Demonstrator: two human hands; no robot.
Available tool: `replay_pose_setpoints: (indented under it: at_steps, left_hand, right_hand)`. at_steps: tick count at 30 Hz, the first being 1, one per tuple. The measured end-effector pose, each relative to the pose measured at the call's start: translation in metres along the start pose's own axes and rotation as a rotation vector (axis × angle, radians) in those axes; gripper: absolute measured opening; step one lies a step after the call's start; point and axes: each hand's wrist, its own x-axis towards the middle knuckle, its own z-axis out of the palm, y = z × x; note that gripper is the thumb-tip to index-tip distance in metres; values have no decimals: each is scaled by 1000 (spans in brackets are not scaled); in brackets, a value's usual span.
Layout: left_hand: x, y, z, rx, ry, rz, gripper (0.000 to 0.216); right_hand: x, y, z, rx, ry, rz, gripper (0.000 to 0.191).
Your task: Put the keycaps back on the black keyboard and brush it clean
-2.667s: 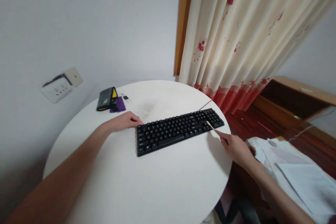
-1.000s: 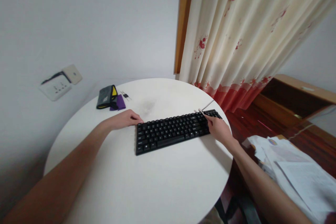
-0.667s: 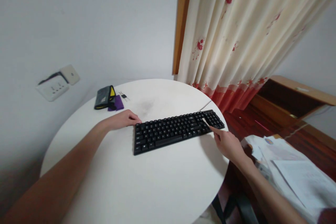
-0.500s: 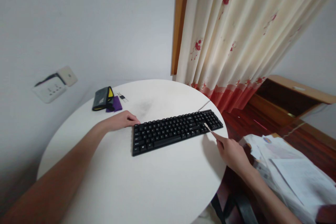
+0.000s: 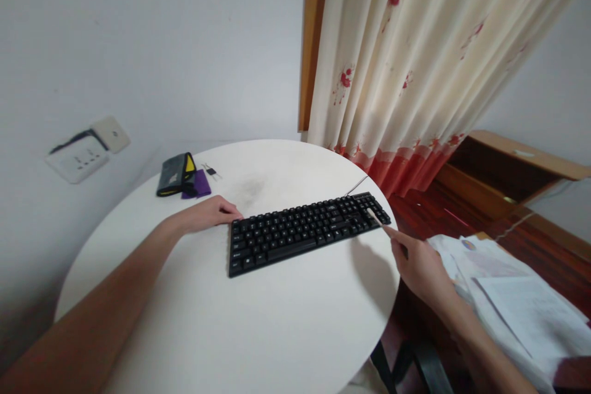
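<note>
A black keyboard [image 5: 305,234] lies at a slant on the round white table [image 5: 258,332]. At its far left corner, my left hand [image 5: 210,214] is closed, with the fingertips gripping the edge. My right hand [image 5: 422,265] hangs over the table's right rim, closed in a pinch around a cotton swab [image 5: 376,217]. The white tip of the swab is over the number keys at the keyboard's right end. Whether the tip presses on a key is hard to tell.
Behind my left hand lie a grey and yellow pouch [image 5: 173,175], a purple cloth [image 5: 202,183] and a small black item [image 5: 211,171]. A cable [image 5: 357,185] runs off the back of the table. Papers [image 5: 530,308] are stacked at the right, and a curtain [image 5: 392,74] hangs behind.
My right hand has moved the cotton swab to the right and slightly back, farther across the number keys. My left hand stays at the keyboard's corner. The view has shifted slightly.
</note>
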Motion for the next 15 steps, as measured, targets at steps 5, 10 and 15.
replay_pose_setpoints:
  at_steps: [5,10,15]
  left_hand:
    - [0,-2,0,13,11,3,38]
    - [0,-3,0,0,10,12,38]
    - [0,-2,1,-3,8,0,36]
  right_hand:
    - [58,-25,5,48,67,-24,44]
    - [91,-41,21,45,-9,-86,43]
    - [80,-32,23,-62,-59,-26,45]
